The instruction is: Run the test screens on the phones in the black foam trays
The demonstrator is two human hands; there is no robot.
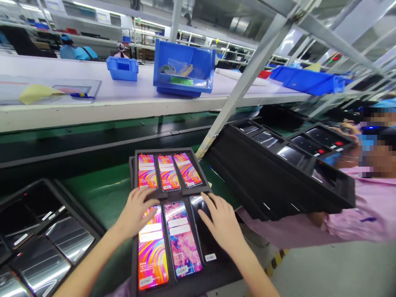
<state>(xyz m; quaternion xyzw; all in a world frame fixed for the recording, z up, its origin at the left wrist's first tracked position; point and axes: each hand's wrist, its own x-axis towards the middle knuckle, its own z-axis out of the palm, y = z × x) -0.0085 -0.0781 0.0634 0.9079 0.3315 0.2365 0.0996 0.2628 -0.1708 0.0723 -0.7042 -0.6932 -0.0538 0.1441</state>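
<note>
A black foam tray holds phones in two rows on a green surface. Three lit phones with orange and pink screens fill the back row. In the front row are a lit orange phone, a lit pink-purple phone and a dark-screened phone. My left hand rests over the tray's left side at the top of the orange phone, fingers apart, holding nothing. My right hand lies at the right side by the top of the dark phone, fingers spread and nothing gripped.
More phone trays stand at left and, stacked, at right. A slanted metal post rises behind the tray. Blue bins sit on the white shelf. A person in pink is at the far right.
</note>
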